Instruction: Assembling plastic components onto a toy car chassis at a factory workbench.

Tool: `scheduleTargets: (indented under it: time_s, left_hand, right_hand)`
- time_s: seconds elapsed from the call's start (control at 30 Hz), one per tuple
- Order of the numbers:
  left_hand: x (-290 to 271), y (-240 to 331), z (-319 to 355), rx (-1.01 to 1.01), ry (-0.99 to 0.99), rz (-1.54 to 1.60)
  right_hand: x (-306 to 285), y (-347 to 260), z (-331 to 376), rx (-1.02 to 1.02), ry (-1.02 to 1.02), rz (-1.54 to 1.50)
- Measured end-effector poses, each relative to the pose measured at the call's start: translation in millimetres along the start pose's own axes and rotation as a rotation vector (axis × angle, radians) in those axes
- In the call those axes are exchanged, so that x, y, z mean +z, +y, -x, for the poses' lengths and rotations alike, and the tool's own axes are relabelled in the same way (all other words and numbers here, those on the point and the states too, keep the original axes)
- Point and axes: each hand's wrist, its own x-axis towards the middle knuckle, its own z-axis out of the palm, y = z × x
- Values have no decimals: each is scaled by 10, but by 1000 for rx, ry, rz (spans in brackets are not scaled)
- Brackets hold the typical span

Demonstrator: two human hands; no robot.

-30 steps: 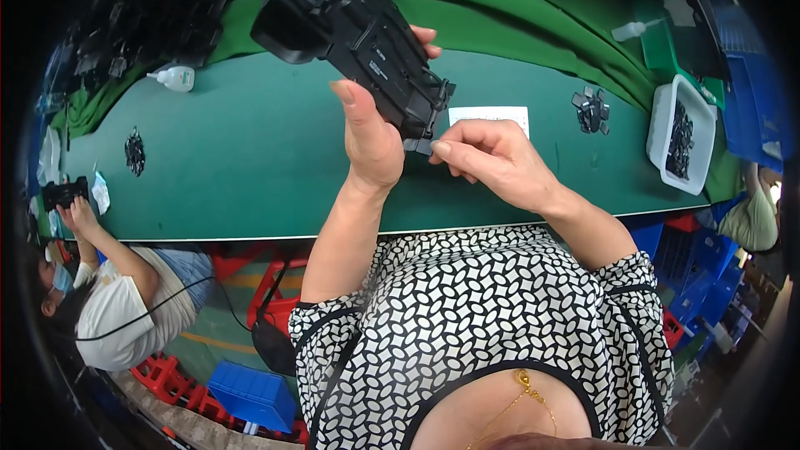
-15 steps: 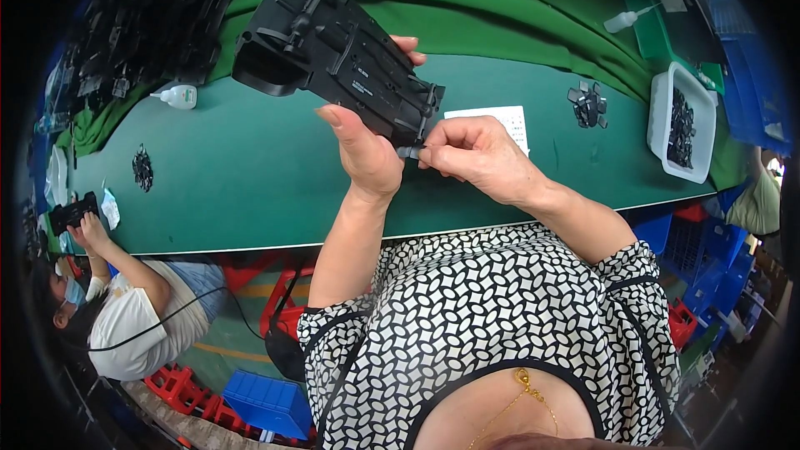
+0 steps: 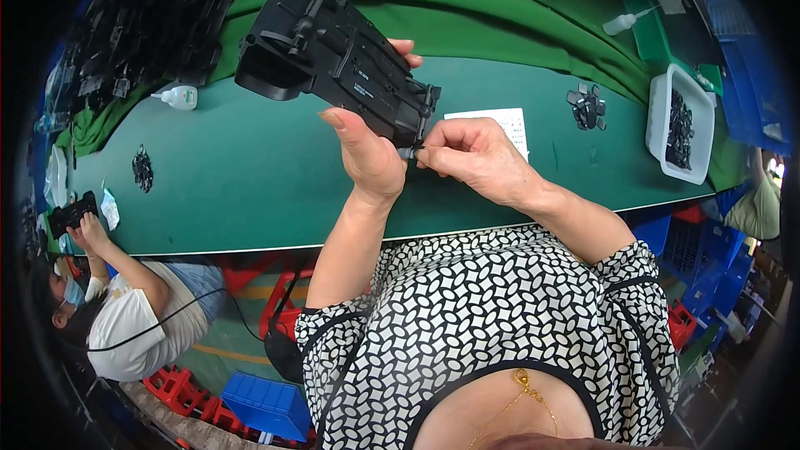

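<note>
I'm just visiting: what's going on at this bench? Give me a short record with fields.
Left hand: left hand grips the near end of a large black plastic part, lifted over the green table
Right hand: right hand pinches a small dark piece against that part's end
Nearby: white tray of small black bits, white card, small white bottle
Others: a co-worker's hands at far left

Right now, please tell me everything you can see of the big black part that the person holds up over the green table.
The black part is a long moulded piece, matt and plastic-looking, with ribs, posts and a hollow box-shaped end at its upper left. It is held tilted above the green table, not resting on it. The left hand grips its lower right end, thumb in front, fingers behind. The right hand pinches something small at that same end; what it is cannot be told.
</note>
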Motion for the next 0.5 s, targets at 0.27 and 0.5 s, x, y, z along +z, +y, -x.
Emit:
scheduleTargets:
  time_s: [0.27,0.5]
  left_hand:
    - [-129,-10,-96,-308,35,438]
    - [-160,67,-128,-529,25,696]
  right_hand:
    - [-120,-156,130,-301,23,329]
    - [-89,-320,-19,-914,87,619]
